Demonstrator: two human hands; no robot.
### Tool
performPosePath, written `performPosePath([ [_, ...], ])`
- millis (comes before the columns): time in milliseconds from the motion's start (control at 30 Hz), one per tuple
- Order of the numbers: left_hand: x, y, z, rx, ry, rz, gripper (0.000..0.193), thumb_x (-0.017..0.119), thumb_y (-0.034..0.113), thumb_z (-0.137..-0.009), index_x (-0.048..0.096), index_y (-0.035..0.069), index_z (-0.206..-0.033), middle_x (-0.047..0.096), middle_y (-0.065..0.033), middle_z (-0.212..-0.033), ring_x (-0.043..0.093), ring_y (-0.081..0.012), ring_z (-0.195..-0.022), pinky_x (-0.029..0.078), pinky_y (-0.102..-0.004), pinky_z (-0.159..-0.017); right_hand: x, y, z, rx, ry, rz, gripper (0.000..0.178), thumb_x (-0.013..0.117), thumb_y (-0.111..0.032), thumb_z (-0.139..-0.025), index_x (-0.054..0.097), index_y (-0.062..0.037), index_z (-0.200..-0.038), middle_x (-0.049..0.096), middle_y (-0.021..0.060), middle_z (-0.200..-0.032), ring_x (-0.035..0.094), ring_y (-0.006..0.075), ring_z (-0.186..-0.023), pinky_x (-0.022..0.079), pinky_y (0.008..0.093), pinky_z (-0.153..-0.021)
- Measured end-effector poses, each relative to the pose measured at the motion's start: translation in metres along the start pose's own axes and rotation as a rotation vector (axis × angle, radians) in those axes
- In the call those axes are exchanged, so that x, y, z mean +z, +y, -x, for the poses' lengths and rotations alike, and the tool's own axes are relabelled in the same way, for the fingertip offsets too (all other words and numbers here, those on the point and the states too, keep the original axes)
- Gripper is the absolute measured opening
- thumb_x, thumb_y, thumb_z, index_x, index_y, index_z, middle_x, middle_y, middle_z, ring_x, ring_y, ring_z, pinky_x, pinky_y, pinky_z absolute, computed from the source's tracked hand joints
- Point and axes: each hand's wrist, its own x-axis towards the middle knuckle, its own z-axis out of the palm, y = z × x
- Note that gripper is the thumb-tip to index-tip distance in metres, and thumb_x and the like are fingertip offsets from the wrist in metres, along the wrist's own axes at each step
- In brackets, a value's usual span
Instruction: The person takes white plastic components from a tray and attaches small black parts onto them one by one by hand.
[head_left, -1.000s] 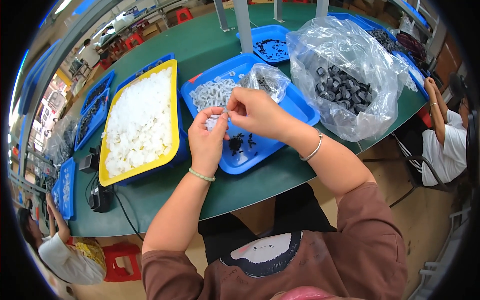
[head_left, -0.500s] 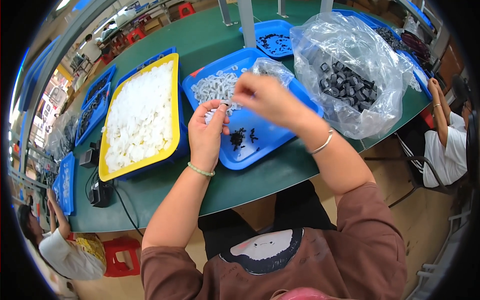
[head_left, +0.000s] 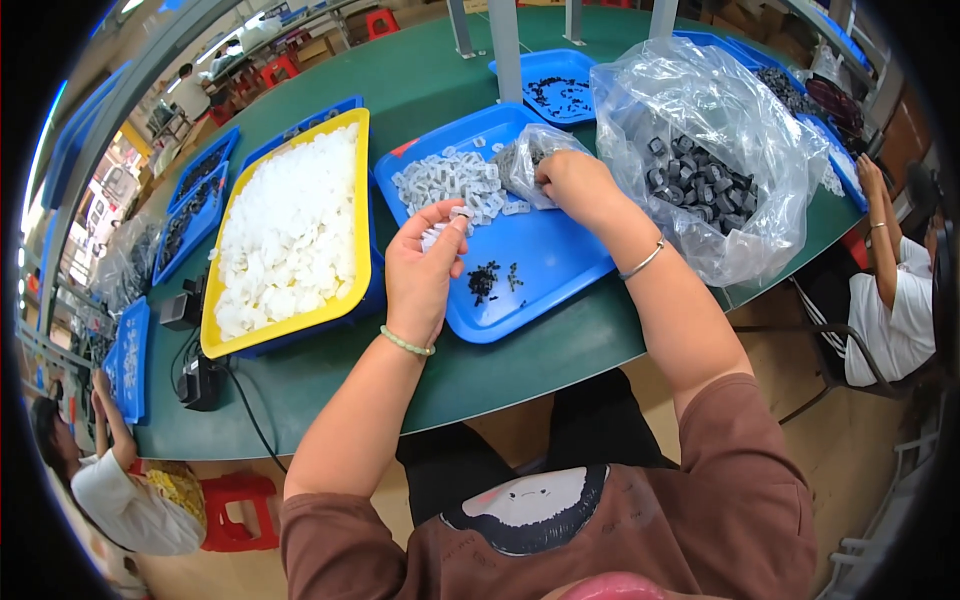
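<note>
My left hand (head_left: 428,258) is closed, with small translucent white plastic pieces (head_left: 434,237) in its palm and one pinched near the thumb tip. It hovers over the left edge of a blue tray (head_left: 545,265). My right hand (head_left: 578,183) reaches into the mouth of a small clear bag (head_left: 520,160) at the tray's right side; its fingertips are partly hidden there, and what they grip cannot be made out. A pile of clear-white plastic pieces (head_left: 450,185) fills the tray's far left part. Small black parts (head_left: 483,282) lie loose at its near end.
Left stands a yellow tray (head_left: 362,240) heaped with white pieces (head_left: 290,220). A large clear bag of black parts (head_left: 700,185) sits right. Behind is a blue tray of tiny black bits (head_left: 558,95), beside a metal post (head_left: 505,60). Co-workers sit at both sides.
My right hand has moved right, from beside my left hand to the small clear bag. My left hand stays nearly in place, still holding the white pieces.
</note>
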Motion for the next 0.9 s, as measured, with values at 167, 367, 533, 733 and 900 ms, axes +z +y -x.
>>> performPosePath([
  [167, -0.003, -0.001, -0.003, -0.014, -0.010, 0.023, 0.020, 0.064, 0.008, -0.088, 0.061, 0.000, -0.105, 0.057, -0.0003, -0.080, 0.050, -0.0043, -0.067, 0.038, -0.0172, -0.051, -0.002, 0.004, -0.001, -0.017, 0.018, -0.065, 0.009, 0.064, -0.011, -0.074, 0.069, -0.0052, -0.079, 0.067, 0.0135, -0.079, 0.064, 0.0313, -0.078, 0.051, 0.0402, -0.069],
  [367, -0.002, 0.001, -0.002, -0.006, -0.009, 0.051, 0.019, 0.064, 0.009, -0.088, 0.062, 0.001, -0.105, 0.057, 0.0004, -0.078, 0.050, -0.0038, -0.066, 0.038, -0.0171, -0.051, -0.017, -0.001, 0.000, 0.072, 0.113, -0.165, 0.009, 0.064, -0.010, -0.077, 0.068, -0.0030, -0.081, 0.066, 0.0142, -0.075, 0.064, 0.0300, -0.071, 0.050, 0.0382, -0.064],
  [533, -0.002, 0.001, 0.000, -0.017, 0.005, 0.063, 0.019, 0.064, 0.009, -0.088, 0.062, 0.001, -0.105, 0.057, 0.0003, -0.078, 0.049, -0.0036, -0.066, 0.037, -0.0168, -0.051, -0.032, -0.013, 0.004, 0.129, 0.205, -0.399, 0.013, 0.062, -0.016, -0.078, 0.065, -0.0029, -0.077, 0.065, 0.0145, -0.073, 0.063, 0.0310, -0.071, 0.049, 0.0395, -0.065],
  [733, 0.001, 0.002, -0.002, -0.008, -0.017, 0.053, 0.020, 0.065, 0.010, -0.087, 0.062, 0.002, -0.105, 0.057, 0.0004, -0.079, 0.049, -0.0034, -0.065, 0.038, -0.0170, -0.051, -0.037, -0.052, 0.016, -0.127, -0.037, -0.741, 0.011, 0.058, -0.008, -0.082, 0.052, 0.0004, -0.077, 0.052, 0.0023, -0.065, 0.049, 0.0087, -0.063, 0.042, 0.0257, -0.058],
  [900, -0.004, 0.000, -0.005, 0.016, -0.038, 0.048, 0.020, 0.066, 0.011, -0.087, 0.063, 0.002, -0.105, 0.058, 0.0004, -0.081, 0.051, -0.0033, -0.066, 0.039, -0.0165, -0.051, -0.027, -0.070, 0.020, -0.185, -0.043, -0.911, 0.010, 0.062, -0.008, -0.083, 0.058, 0.0012, -0.083, 0.061, 0.0072, -0.072, 0.056, 0.0122, -0.067, 0.047, 0.0269, -0.063],
])
